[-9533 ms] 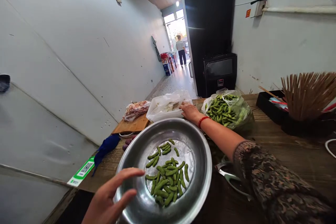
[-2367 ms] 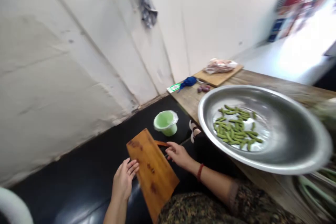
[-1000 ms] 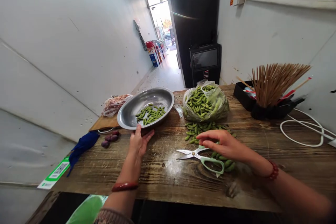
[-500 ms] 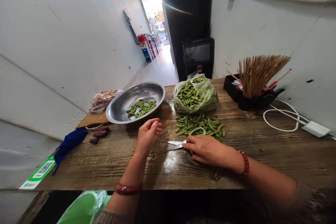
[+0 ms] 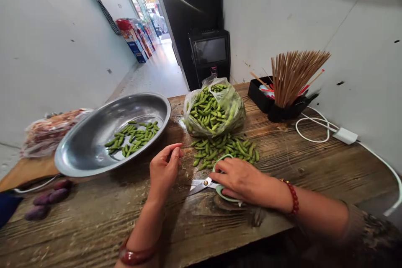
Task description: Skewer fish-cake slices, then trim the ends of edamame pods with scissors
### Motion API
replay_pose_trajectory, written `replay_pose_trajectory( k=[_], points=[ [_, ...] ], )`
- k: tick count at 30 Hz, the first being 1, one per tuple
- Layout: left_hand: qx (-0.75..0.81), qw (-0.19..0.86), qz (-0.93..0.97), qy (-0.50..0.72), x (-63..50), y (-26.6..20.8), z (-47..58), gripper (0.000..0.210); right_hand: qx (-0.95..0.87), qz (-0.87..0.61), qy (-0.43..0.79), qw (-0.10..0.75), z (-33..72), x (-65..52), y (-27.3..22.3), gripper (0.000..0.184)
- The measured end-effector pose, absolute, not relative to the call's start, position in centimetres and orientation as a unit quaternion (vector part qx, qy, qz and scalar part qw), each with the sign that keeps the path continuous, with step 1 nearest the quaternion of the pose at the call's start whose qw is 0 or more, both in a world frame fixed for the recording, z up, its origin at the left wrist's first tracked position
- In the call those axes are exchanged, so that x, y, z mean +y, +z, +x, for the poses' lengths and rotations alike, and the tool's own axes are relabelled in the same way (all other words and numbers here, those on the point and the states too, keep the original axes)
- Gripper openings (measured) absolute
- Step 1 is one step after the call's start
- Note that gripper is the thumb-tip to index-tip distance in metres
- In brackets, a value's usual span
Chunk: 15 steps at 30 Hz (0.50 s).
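Observation:
My right hand [image 5: 240, 178] rests over the green handles of a pair of scissors [image 5: 205, 183], fingers around the handles. The blades lie slightly parted just above the wood and point left. My left hand [image 5: 165, 167] is closed, thumb against the curled fingers, left of the blades; anything inside it is hidden. Beyond the scissors is a loose pile of green edamame pods [image 5: 226, 148]. Behind that stands an open clear plastic bag [image 5: 235, 113] full of pods. A wide metal basin [image 5: 81, 134] at the left holds some pods on its bottom.
Purple round fruits or vegetables [image 5: 50, 199] and a bagged pinkish item [image 5: 56, 127] are at the left. A black holder [image 5: 279, 113] with many thin sticks [image 5: 295, 77] and a white cable [image 5: 314, 139] stand at the right of the wooden table [image 5: 103, 222]. White walls flank it.
The view has shifted closer and tilted. My right hand has slid back on the scissors, so the pivot and more of the green handles show. My left hand stays closed.

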<state>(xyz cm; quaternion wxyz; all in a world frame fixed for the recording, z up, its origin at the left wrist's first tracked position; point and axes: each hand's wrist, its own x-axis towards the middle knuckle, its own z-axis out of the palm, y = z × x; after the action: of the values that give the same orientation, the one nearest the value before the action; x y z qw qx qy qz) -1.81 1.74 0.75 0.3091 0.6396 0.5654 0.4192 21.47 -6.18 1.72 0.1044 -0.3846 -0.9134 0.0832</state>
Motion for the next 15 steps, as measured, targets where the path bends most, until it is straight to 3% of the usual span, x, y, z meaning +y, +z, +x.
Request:
replay_pose_trajectory(
  k=[5, 15],
  points=[
    [0.54, 0.274, 0.706, 0.366, 1.7, 0.4, -1.5, 0.031, -0.913, -0.394, 0.074, 0.082, 21.5, -5.8, 1.8, 0.052],
    [0.545, 0.24, 0.717, 0.363, 2.4, -0.3, -1.7, 0.031, -0.907, -0.409, 0.079, 0.062, 23.3, -5.4, 2.9, 0.037]
  ],
)
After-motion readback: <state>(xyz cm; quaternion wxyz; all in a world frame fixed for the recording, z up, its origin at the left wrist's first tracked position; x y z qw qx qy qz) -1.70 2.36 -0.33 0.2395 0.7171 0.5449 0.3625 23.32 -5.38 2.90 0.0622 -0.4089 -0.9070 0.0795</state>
